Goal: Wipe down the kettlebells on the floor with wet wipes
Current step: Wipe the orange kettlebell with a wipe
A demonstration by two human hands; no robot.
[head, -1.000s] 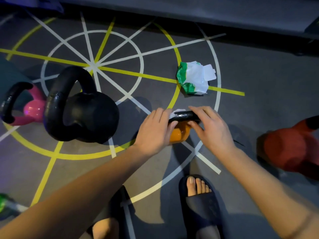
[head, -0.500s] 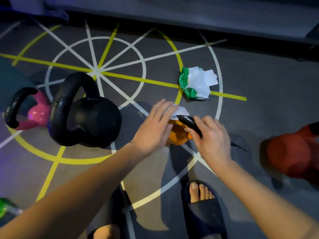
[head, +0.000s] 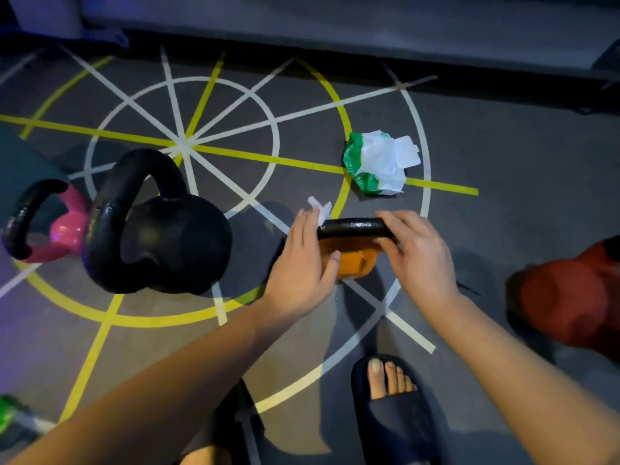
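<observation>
On the marked floor (head: 503, 129), your right hand (head: 419, 253) gripped the orange kettlebell (head: 355, 260), your flat left hand (head: 302, 263) pressed a wipe (head: 320, 208) to it: wiping under way, red kettlebell (head: 570, 297) likely pending.

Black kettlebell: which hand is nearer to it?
Left. The left hand is just right of the black kettlebell, not touching it; the right hand is farther right, gripping the orange kettlebell.

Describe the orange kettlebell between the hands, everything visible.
The orange kettlebell is small, with a glossy orange body and a black handle lying level on top. It stands on the grey floor. The right hand grips the handle's right end; the left hand presses a white wipe against its left side.
</observation>
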